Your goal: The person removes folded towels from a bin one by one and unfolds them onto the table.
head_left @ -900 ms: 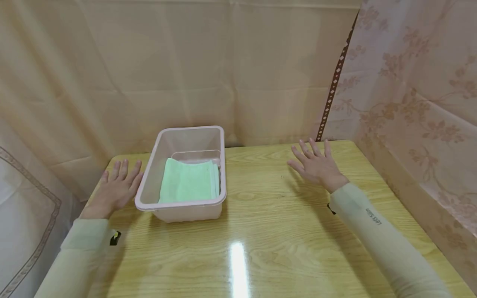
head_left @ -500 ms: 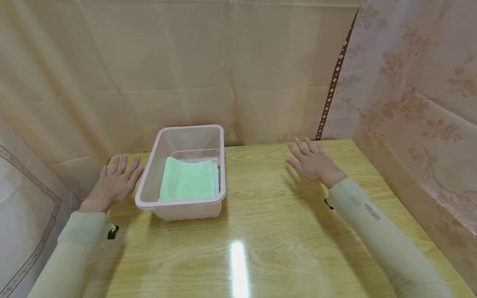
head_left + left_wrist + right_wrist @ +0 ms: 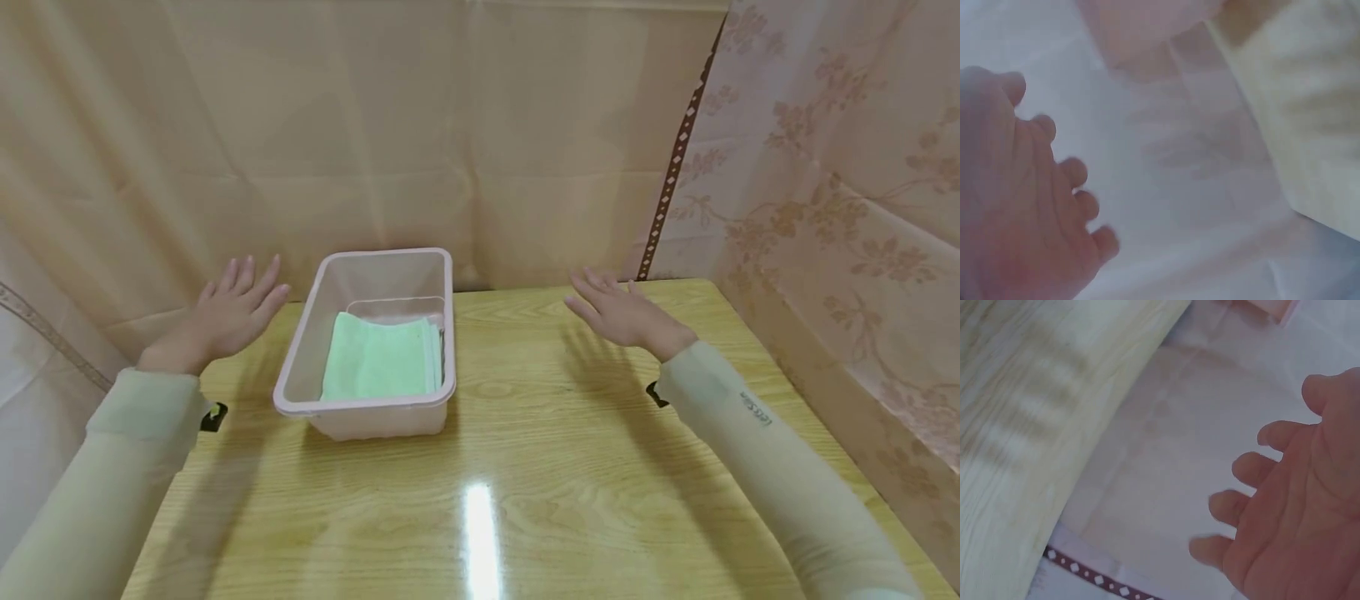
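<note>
On the left half of the wooden table stands a pale pink plastic basin (image 3: pixel 378 423). A folded light green cloth (image 3: pixel 381 358) lies inside it, near the front wall. Left of the basin, my left hand (image 3: pixel 225 317) is raised above the table with its fingers spread, apart from the rim. My right hand (image 3: pixel 626 312) hovers over the right part of the table, fingers extended, casting a shadow. Both wrist views show an uncurled palm, the left hand (image 3: pixel 1029 194) and the right hand (image 3: pixel 1297 494), with nothing in either.
The wooden table (image 3: pixel 540 467) has a bright light reflection near its front. A beige curtain (image 3: pixel 465 133) hangs behind it. Floral cloth (image 3: pixel 847 200) covers the right side, and white cloth (image 3: pixel 37 400) hangs at the left.
My left hand has risen from beside the basin's rim. My right hand has shifted slightly left and tilted. The basin and the cloth stay in place.
</note>
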Demonstrator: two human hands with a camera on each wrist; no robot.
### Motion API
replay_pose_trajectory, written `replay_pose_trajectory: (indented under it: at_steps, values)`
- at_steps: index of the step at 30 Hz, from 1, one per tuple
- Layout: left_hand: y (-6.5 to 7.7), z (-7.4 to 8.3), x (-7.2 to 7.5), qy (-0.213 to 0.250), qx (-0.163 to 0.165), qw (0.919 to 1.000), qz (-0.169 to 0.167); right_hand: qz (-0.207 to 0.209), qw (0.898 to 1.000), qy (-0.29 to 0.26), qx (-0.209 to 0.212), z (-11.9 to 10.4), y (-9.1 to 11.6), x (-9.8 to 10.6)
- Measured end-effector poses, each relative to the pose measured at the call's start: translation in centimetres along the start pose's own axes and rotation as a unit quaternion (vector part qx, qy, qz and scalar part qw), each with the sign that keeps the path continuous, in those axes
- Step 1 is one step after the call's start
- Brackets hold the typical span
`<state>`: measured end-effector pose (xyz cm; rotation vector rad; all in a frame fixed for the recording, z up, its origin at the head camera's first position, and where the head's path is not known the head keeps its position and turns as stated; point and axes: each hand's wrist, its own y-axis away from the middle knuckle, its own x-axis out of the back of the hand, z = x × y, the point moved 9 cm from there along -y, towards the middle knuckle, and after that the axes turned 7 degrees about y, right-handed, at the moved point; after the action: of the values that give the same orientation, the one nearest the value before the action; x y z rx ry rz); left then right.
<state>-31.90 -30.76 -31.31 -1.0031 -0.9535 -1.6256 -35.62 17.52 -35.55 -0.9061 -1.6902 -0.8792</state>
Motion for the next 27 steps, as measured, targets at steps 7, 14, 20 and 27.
replay_pose_trajectory:
  at_steps: [7,14,20,27]
  values:
    - [-1.6,4.3,2.4,0.139,-0.03,0.9883,-0.054,-0.008,0.994,-0.1,0.046,-2.5,-0.4,1.0]
    - [-3.1,6.7,2.8,0.194,0.0,0.9744,-0.114,-0.019,0.98,-0.196,0.031,-3.0,-1.1,0.9]
    - [-4.8,8.3,2.3,0.199,-0.015,0.9695,-0.142,-0.053,0.922,-0.381,0.038,-5.2,-1.4,0.6]
    - [-7.4,8.6,0.1,0.23,-0.032,0.9536,-0.192,-0.081,0.833,-0.541,0.089,-9.1,-2.6,-0.1]
